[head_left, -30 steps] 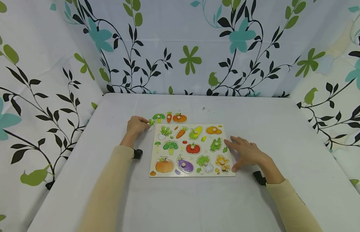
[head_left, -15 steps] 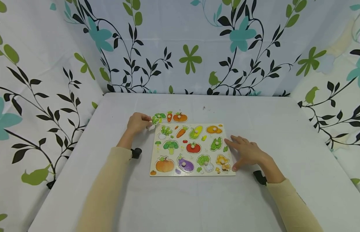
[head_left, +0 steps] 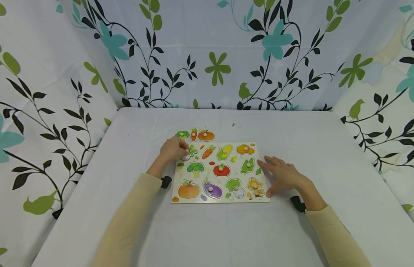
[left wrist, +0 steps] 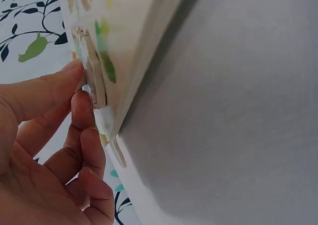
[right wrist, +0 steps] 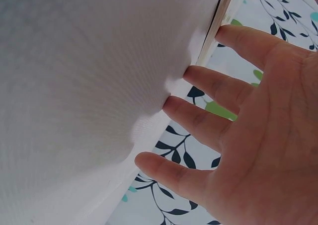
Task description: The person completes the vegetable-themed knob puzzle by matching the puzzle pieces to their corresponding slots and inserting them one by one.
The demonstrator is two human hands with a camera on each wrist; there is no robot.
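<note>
Head view showed the left hand [head_left: 174,148] pinching the turnip piece [head_left: 192,151] at ten o'clock on the board [head_left: 235,175], the right hand [head_left: 284,175] spread at three, tomato [head_left: 222,170] and others seated, broccoli [head_left: 182,134], carrot [head_left: 193,135] and pumpkin [head_left: 206,136] unplaced beyond eleven.

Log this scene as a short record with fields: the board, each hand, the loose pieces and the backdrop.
Puzzle board: lies flat on a white table; knobbed corn, tomato and eggplant among its pieces
Left hand: pinches a leafy vegetable piece at the board's far left corner; whether it sits in its slot is unclear
Right hand: fingers spread, touching the board's right edge
Loose pieces: broccoli, carrot, pumpkin, beyond the board's far edge
Backdrop: fabric with leaves and flowers
</note>
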